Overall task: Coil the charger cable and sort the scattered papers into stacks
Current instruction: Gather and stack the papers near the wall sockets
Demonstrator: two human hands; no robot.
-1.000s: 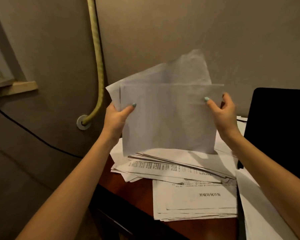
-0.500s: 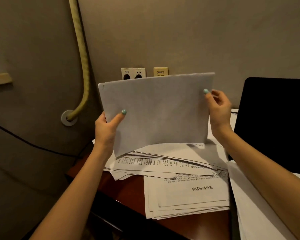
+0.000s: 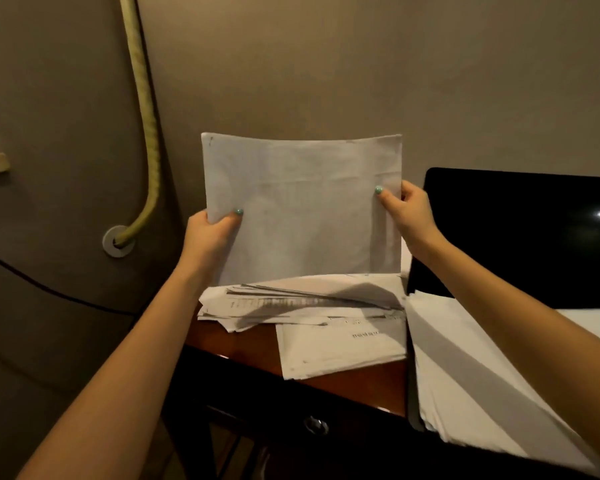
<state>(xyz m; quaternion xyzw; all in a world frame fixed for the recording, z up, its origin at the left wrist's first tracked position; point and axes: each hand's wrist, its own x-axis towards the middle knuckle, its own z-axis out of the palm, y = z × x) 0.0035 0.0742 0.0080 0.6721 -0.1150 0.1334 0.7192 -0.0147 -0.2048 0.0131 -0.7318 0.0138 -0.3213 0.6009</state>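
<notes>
Black screen (image 3: 520, 237) flanks scattered papers (image 3: 302, 303); upright sheets (image 3: 302, 209) block the wall (image 3: 326, 64) behind.

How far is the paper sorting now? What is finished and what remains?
Looks done: one fairly even stack lies on the desk, near its front edge. In hand: the left hand and right hand hold a bundle of sheets upright above the messy pile. Left: that pile is fanned out, and no coiled charger cable is in view.

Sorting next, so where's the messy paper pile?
The pile sits centre of head view on the desk, under the held sheets, left of the screen.
</notes>
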